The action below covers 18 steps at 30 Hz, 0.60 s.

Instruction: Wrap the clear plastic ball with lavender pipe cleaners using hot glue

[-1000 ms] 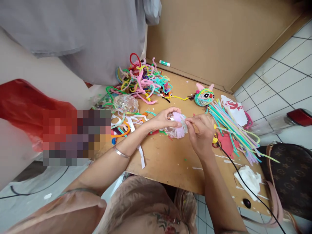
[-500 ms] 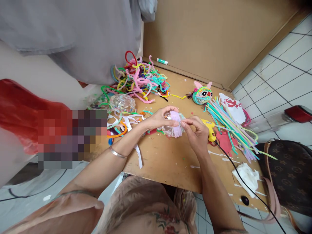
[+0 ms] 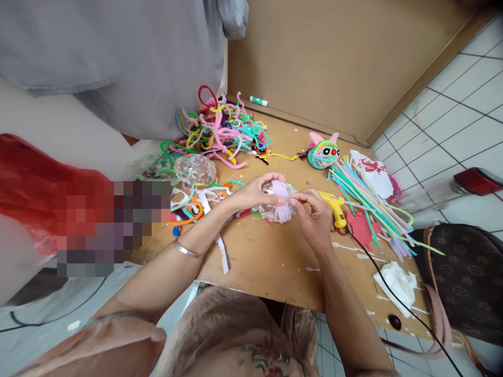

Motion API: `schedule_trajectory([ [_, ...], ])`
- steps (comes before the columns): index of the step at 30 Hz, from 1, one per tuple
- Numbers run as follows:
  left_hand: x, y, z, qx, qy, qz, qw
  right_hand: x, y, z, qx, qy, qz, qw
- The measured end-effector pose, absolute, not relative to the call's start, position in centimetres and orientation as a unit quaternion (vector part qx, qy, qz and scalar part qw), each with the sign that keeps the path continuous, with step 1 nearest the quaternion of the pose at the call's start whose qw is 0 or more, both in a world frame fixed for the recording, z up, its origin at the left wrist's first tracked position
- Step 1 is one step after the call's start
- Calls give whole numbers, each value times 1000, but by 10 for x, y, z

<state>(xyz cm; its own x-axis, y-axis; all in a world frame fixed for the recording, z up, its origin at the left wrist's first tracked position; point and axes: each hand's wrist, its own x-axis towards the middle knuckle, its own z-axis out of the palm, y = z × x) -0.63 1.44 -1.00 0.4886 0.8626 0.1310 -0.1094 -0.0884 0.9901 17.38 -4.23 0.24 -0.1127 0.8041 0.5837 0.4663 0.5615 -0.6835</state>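
Plastic [image 3: 35, 178], red and sheer, bulges at far left, well apart from the fingers of a person's left hand [image 3: 257, 195], while gray cloth [image 3: 157, 57] drapes beyond them, up and to the left. To the left of those fingers, an orange loop [image 3: 199, 212] and a faceted clear globe [image 3: 195, 168] lie on the tan tabletop [image 3: 267, 267], with a heap of tangled pipe cleaners [image 3: 220, 125] in pink, yellow, green and red behind, and a jagged white paper strip [image 3: 223, 256] sticking out nearer the body, past the forearm. Left thumb and fingers grasp a clear ball [image 3: 269, 213] banded in lavender strands [image 3: 283, 212], the thumb across the band and the fingers curled over the far side, with a green-and-white tube [image 3: 258, 101] well beyond them. At the ball's right edge, the thumb and forefinger of the right hand [image 3: 313, 209] meet in a pinch against the band; any strand end between them is too small to make out. Beyond those fingertips and to their right sits a big-eyed figure [image 3: 323, 153] with pink ears, while a yellow glue gun [image 3: 338, 212] lies just right of the knuckles. Farther right of the fingers come red paper [image 3: 363, 230], white paper [image 3: 369, 168] with red marks and a fan of straight pastel pipe cleaners [image 3: 379, 207]; nearer the body, crumpled white tissue [image 3: 401, 280] is crossed by a black cable [image 3: 365, 252], with a brown patterned bag [image 3: 463, 277] at far right.
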Motion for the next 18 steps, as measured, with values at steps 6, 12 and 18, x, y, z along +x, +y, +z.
schedule_trajectory([
  [6, -7, 13, -8, 616, 303, 399, 607, 175, -42, 0, -438, -725, 166, 505],
  [12, -7, 11, -5, 616, 307, 402, 605, 174, -44, 2, -442, -725, 172, 500],
  [18, -8, 11, -6, 617, 307, 400, 604, 174, -45, 2, -443, -723, 177, 499],
])
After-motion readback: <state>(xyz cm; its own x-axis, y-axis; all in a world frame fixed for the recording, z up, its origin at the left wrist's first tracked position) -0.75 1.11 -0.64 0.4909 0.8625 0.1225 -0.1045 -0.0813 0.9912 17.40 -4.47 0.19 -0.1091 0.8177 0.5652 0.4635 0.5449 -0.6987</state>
